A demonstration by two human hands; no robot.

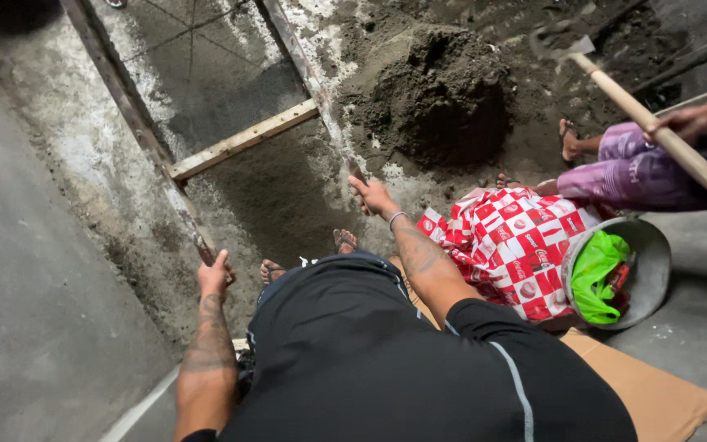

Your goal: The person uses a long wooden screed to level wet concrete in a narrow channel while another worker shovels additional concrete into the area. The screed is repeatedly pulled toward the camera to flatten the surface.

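Both fists clamped on sieve frame (243,141): left hand (214,277) at seven o'clock, right hand (372,196) at four; best shaken evenly, level.

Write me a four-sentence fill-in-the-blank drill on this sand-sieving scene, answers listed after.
1. Both hands, the left hand and the right hand, grip the wooden frame of a large mesh ____.
2. Beyond the frame lies a dark pile of ____.
3. The metal basin holds a crumpled ____ plastic bag.
4. A co-worker's hand holds the long wooden handle of a ____.

Missing words: sieve; sand; green; shovel
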